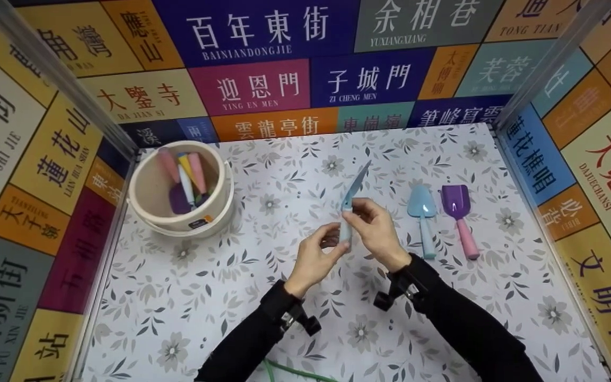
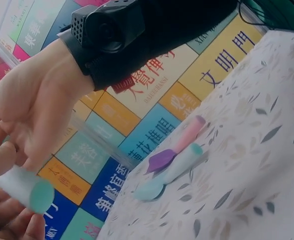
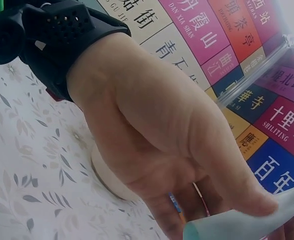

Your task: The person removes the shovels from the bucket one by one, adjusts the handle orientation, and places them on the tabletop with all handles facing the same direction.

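Upright above the table is a toy trowel with a blue blade (image 1: 357, 183) and a pale blue handle (image 1: 346, 231). My left hand (image 1: 316, 260) pinches the lower handle between thumb and fingers. Higher up, my right hand (image 1: 377, 233) grips it where handle meets blade. The handle's round green end (image 2: 42, 196) points toward the camera in the left wrist view, with the right hand (image 2: 41, 100) above it. In the right wrist view, the left hand's thumb (image 3: 254, 200) lies along the handle (image 3: 237, 225).
Right of my hands lie a light blue trowel (image 1: 422, 220) and a purple scoop (image 1: 456, 204) with a pink handle. A cream bucket (image 1: 141, 185) at the back left holds several toy tools. Sign-printed walls (image 1: 263, 79) border the floral tabletop (image 1: 220, 297); a green cord (image 1: 300, 371) crosses the front.
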Tool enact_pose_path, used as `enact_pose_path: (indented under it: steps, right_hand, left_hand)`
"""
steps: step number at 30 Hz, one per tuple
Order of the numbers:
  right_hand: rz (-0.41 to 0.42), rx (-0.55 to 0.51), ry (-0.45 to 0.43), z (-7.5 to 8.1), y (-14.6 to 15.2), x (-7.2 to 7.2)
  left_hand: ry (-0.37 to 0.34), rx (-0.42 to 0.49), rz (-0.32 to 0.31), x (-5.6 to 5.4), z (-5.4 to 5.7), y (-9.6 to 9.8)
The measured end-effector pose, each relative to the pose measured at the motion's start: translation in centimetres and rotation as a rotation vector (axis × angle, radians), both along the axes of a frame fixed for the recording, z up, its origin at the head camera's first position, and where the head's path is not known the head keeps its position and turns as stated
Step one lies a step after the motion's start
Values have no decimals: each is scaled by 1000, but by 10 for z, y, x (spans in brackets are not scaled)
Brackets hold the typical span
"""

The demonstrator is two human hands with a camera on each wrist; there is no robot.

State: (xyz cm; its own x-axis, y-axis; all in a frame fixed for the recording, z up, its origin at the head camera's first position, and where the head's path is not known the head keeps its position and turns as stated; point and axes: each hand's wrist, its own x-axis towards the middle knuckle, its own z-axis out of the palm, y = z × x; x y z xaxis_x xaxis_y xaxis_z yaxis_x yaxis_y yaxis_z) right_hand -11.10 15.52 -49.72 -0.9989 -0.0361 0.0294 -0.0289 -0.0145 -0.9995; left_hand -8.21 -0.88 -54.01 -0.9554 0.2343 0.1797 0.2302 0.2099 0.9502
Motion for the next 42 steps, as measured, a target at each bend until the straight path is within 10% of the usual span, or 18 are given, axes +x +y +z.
enact_pose_path:
  steps: [9, 17, 26, 42]
  right_hand:
    - [-69, 112, 29, 11, 31, -17]
    - [-127, 307, -28, 3, 63, -30]
    - [-116, 486, -74, -14, 88, -35]
    - [-27, 634, -220, -65, 100, -51]
  left_hand:
    - [247, -198, 62, -8, 20, -55]
    - [522, -426, 150, -6, 16, -105]
    - [566, -657, 197, 7, -6, -150]
    - [590, -743, 249, 26, -45, -186]
